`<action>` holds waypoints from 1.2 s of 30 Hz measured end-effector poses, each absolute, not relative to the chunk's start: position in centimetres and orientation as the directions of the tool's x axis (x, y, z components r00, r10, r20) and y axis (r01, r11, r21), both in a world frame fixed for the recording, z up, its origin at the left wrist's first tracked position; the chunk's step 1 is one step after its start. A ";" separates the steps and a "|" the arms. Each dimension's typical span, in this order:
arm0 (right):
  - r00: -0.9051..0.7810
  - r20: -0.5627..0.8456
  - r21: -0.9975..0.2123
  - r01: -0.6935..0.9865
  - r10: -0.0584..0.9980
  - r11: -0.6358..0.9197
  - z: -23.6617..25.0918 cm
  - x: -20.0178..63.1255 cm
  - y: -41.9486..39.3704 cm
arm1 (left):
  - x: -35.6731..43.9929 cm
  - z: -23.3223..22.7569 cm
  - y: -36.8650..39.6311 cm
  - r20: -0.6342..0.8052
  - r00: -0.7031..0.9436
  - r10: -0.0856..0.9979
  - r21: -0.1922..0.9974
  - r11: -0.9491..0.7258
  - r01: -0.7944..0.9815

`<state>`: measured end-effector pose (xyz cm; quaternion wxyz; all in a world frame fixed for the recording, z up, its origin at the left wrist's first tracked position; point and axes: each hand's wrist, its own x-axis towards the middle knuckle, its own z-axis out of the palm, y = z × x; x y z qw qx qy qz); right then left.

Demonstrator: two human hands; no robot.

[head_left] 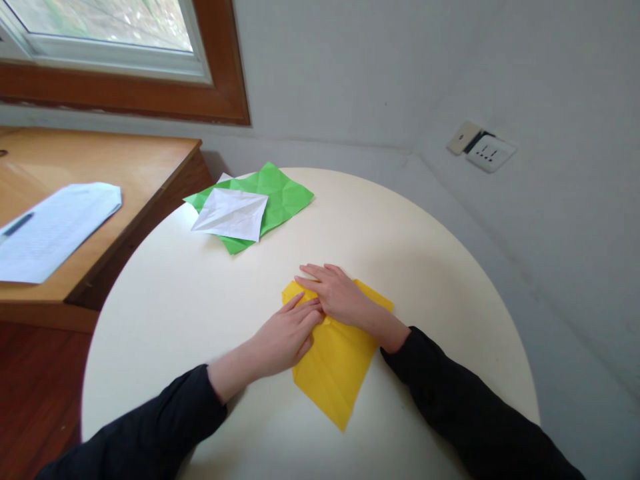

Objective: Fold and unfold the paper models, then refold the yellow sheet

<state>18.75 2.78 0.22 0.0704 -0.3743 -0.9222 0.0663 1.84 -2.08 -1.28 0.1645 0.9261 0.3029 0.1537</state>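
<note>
The yellow paper [336, 360] lies at the centre of the frame on the round worktop [430, 267], partly folded. A crease seems in hand; sharpening it calls for firm, even pressure. The left hand [283, 339] and right hand [336, 293] lie palm-down, fingers [311, 275] flat, extended, gripping nothing.

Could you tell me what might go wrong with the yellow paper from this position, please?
1. Both hands, left hand and right hand, press flat on the far end of the yellow paper; the near corner lies free, so the sheet might pivot and the crease run crooked.
2. The fingers overlap at the fold, which hides it, so misaligned edges could go unnoticed.
3. A sleeve might drag the sheet across the smooth round table.
</note>
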 end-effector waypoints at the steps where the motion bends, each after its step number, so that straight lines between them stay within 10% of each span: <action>1: -0.704 0.077 -0.176 0.687 0.706 0.705 0.2 18.8 2.7 | 1.8 -1.3 -2.1 0.186 0.770 0.611 0.395 -0.764 0.511; 36: -0.613 0.041 -0.064 0.786 0.789 0.615 -0.7 23.2 2.3 | 1.7 -1.4 -2.1 0.140 0.772 0.620 0.390 -0.751 0.532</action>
